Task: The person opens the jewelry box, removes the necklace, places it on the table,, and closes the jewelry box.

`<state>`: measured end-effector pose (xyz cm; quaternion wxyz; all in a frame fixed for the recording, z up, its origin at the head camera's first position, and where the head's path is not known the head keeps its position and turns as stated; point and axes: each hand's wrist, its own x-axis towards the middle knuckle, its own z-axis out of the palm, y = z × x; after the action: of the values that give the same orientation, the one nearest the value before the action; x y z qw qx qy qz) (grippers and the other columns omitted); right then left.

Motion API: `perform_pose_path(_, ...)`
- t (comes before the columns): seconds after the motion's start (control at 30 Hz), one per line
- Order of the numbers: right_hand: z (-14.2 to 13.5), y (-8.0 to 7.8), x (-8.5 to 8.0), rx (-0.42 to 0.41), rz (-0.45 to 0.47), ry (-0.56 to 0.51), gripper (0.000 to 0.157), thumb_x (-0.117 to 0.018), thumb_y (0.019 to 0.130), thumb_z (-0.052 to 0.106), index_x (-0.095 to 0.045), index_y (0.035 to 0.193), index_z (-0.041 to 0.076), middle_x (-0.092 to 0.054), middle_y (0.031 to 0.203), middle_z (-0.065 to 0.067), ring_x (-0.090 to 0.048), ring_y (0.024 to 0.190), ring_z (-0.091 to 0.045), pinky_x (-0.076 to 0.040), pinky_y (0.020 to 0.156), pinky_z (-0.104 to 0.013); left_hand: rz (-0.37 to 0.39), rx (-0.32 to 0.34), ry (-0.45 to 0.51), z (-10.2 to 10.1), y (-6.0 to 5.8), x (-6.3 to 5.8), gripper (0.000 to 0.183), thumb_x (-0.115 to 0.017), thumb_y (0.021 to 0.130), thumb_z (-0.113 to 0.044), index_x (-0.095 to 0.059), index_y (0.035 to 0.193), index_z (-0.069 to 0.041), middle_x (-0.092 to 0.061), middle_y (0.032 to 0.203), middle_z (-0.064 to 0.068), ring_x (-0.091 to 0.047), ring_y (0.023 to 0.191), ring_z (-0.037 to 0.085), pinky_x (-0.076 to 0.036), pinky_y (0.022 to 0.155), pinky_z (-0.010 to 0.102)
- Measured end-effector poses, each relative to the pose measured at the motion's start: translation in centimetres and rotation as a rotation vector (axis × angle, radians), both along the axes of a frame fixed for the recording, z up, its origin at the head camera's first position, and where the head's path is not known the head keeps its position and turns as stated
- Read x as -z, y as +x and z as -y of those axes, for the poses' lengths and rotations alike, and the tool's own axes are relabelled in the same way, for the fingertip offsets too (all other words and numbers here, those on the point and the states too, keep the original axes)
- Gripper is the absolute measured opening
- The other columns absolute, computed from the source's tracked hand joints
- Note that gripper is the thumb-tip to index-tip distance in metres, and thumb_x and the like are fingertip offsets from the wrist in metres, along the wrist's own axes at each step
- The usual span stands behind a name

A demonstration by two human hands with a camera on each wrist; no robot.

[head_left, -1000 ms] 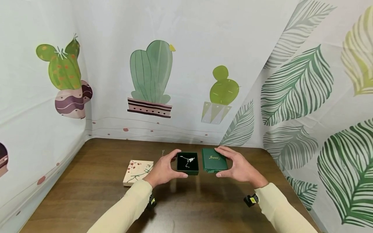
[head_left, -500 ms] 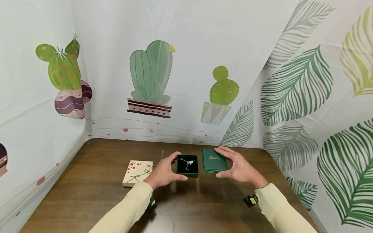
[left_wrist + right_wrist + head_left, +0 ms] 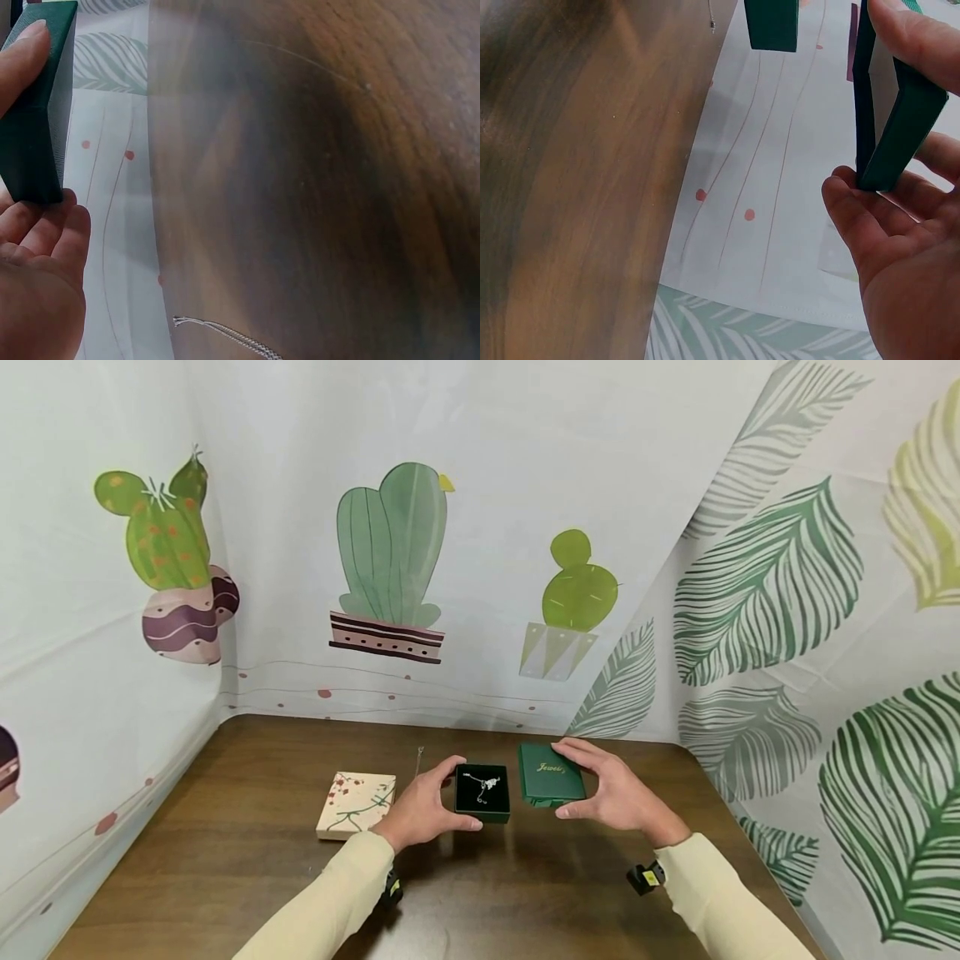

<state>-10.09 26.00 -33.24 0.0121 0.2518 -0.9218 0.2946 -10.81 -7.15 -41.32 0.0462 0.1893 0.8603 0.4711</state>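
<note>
My left hand [image 3: 420, 810] grips the green jewelry box base [image 3: 483, 817] above the table, thumb on the near side and fingers on the far side. On its black lining lies a silver chain [image 3: 489, 783] with a small charm; the exact kind of jewelry is too small to tell. To the right, my right hand [image 3: 618, 789] holds the matching green lid [image 3: 543, 785], with gold "Jewelry" lettering facing up. A narrow gap separates lid and base. The right wrist view shows the lid's hollow inside [image 3: 885, 90]; the left wrist view shows the base's side [image 3: 30, 150].
A cream box [image 3: 352, 806] with red flowers and dark stems lies left of my left forearm on the brown wooden table [image 3: 225, 860]. Behind my left hand lies another thin silver chain [image 3: 232, 334]. Fabric with cactus and leaf prints [image 3: 480, 568] encloses the table's back and sides.
My left hand has moved slightly down in the head view, bringing the box base and its chain nearer to me. My right hand and the lid stay almost still.
</note>
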Motion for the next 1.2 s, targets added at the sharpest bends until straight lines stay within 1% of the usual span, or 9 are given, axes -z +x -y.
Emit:
perform_pose_path(0.17, -0.1, 0.0, 0.0, -0.005, -0.015, 0.008, 0.092, -0.095, 0.075, 0.036, -0.053, 0.153, 0.014, -0.05, 0.157, -0.017, -0.058, 0.131, -0.035, -0.055, 0.095, -0.034, 0.011, 0.009, 0.009, 0.0, 0.0, 0.1, 0.097, -0.094, 0.074, -0.042, -0.044, 0.154, -0.02, -0.055, 0.153, 0.018, -0.056, 0.139, 0.038, -0.05, 0.109, 0.056)
perform_pose_path(0.33, 0.0, 0.0, 0.1, 0.001, 0.001, 0.001, 0.092, -0.095, 0.074, 0.035, -0.053, 0.153, 0.015, -0.049, 0.158, -0.016, -0.058, 0.13, -0.032, -0.054, 0.094, -0.032, 0.026, 0.01, -0.003, -0.1, 0.0, 0.3, 0.098, -0.094, 0.075, -0.042, -0.043, 0.155, -0.019, -0.054, 0.153, 0.018, -0.054, 0.14, 0.038, -0.05, 0.108, 0.057)
perform_pose_path(0.47, 0.0, 0.1, 0.1, 0.004, 0.013, 0.002, 0.093, -0.095, 0.074, 0.035, -0.052, 0.154, 0.015, -0.048, 0.159, -0.013, -0.057, 0.13, -0.031, -0.054, 0.094, -0.031, 0.023, 0.011, -0.014, -0.2, 0.0, 0.6, 0.099, -0.094, 0.074, -0.042, -0.043, 0.155, -0.019, -0.056, 0.152, 0.019, -0.055, 0.14, 0.038, -0.05, 0.108, 0.057)
perform_pose_path(0.6, 0.0, 0.1, 0.1, 0.007, 0.016, 0.004, 0.093, -0.095, 0.074, 0.035, -0.052, 0.154, 0.015, -0.048, 0.159, -0.014, -0.057, 0.131, -0.03, -0.054, 0.096, -0.032, 0.02, 0.024, -0.022, -0.2, -0.1, 1.0, 0.1, -0.094, 0.074, -0.042, -0.042, 0.156, -0.017, -0.055, 0.152, 0.019, -0.055, 0.139, 0.038, -0.05, 0.108, 0.057)
perform_pose_path(0.8, 0.1, 0.3, 0.0, 0.013, 0.02, 0.001, 0.091, -0.095, 0.075, 0.026, -0.052, 0.154, 0.014, -0.048, 0.159, -0.015, -0.057, 0.13, -0.031, -0.054, 0.094, -0.032, 0.02, 0.033, -0.024, -0.2, -0.1, 1.2, 0.1, -0.094, 0.074, -0.041, -0.042, 0.156, -0.016, -0.056, 0.152, 0.019, -0.056, 0.139, 0.038, -0.05, 0.107, 0.057)
perform_pose_path(0.9, 0.1, 0.2, 0.1, 0.01, 0.022, 0.001, 0.091, -0.095, 0.074, 0.027, -0.052, 0.154, 0.014, -0.048, 0.159, -0.015, -0.057, 0.129, -0.031, -0.054, 0.093, -0.032, 0.013, 0.038, -0.023, -0.3, -0.2, 1.4, 0.099, -0.095, 0.074, -0.04, -0.043, 0.154, -0.016, -0.061, 0.146, 0.017, -0.056, 0.137, 0.038, -0.05, 0.107, 0.057)
perform_pose_path(1.03, 0.0, 0.2, 0.2, 0.009, 0.021, 0.004, 0.092, -0.096, 0.074, 0.03, -0.052, 0.154, 0.014, -0.048, 0.159, -0.016, -0.057, 0.128, -0.031, -0.054, 0.093, -0.032, 0.006, 0.049, -0.015, -0.3, -0.2, 1.5, 0.098, -0.096, 0.073, -0.038, -0.044, 0.153, -0.014, -0.067, 0.133, 0.012, -0.059, 0.134, 0.036, -0.051, 0.105, 0.056)
perform_pose_path(1.2, 0.2, 0.3, 0.2, 0.012, 0.025, 0.004, 0.092, -0.096, 0.074, 0.026, -0.052, 0.154, 0.013, -0.048, 0.159, -0.015, -0.057, 0.128, -0.03, -0.053, 0.093, -0.031, -0.004, 0.056, -0.008, -0.4, -0.3, 1.6, 0.095, -0.097, 0.071, -0.036, -0.047, 0.15, -0.015, -0.071, 0.12, 0.006, -0.063, 0.123, 0.028, -0.052, 0.1, 0.05)
